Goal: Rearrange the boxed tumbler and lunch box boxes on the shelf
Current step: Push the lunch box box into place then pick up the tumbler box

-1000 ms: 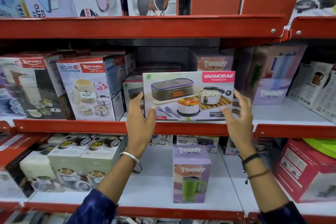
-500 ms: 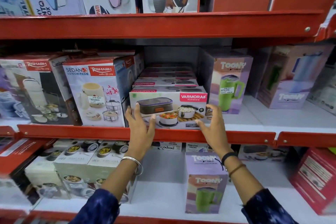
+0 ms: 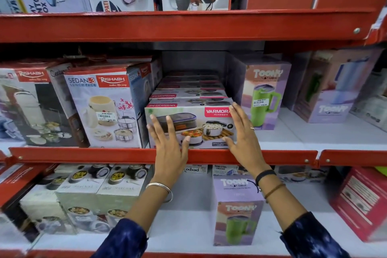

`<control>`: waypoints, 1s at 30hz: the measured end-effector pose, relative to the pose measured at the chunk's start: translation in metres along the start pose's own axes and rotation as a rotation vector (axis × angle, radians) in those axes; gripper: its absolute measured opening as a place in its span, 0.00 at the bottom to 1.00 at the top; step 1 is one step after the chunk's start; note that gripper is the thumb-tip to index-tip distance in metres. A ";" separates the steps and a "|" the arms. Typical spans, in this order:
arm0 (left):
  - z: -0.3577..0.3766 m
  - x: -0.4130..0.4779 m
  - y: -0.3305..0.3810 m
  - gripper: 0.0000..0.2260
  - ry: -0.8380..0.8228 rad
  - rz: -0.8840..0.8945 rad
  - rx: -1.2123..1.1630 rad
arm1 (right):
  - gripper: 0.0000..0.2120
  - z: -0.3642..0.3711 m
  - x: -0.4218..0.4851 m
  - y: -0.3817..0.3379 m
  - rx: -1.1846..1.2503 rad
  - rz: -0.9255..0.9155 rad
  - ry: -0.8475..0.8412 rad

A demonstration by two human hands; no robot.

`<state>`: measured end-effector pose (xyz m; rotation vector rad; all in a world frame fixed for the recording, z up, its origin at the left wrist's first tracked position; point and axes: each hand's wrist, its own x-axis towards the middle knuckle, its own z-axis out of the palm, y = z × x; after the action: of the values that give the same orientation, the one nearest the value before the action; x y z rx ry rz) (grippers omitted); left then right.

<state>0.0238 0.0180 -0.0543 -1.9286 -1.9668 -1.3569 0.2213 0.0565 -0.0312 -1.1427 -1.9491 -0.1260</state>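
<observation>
Seating step: left hand point(image 3: 167, 142) and right hand point(image 3: 240, 132), fingers spread flat (gripping nothing), press the Varmora lunch box box point(image 3: 188, 123) — next, square it with the shelf point(image 3: 83, 155) edge.

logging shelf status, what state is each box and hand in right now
Varmora lunch box box: on the middle shelf, front facing out, at the edge
left hand: open, flat on the box front
right hand: open, flat on the box front
Toony tumbler box: upright, right of it
Rishabh box: upright, left of it
</observation>
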 end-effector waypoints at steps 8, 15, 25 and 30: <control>0.007 -0.031 0.019 0.21 0.042 0.142 -0.241 | 0.33 -0.015 -0.045 0.007 0.173 0.044 0.105; 0.046 -0.110 0.023 0.17 -0.110 0.203 -0.418 | 0.27 -0.011 -0.147 0.037 0.504 0.411 0.132; 0.119 -0.181 -0.016 0.25 -0.534 -0.431 -0.519 | 0.33 0.029 -0.216 0.083 0.611 0.755 -0.402; 0.122 -0.191 -0.008 0.20 -0.420 -0.538 -0.640 | 0.27 0.035 -0.228 0.087 0.640 0.789 -0.343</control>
<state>0.1198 -0.0539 -0.2472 -2.1530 -2.6337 -2.0616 0.3160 -0.0292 -0.2419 -1.4302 -1.4774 1.0868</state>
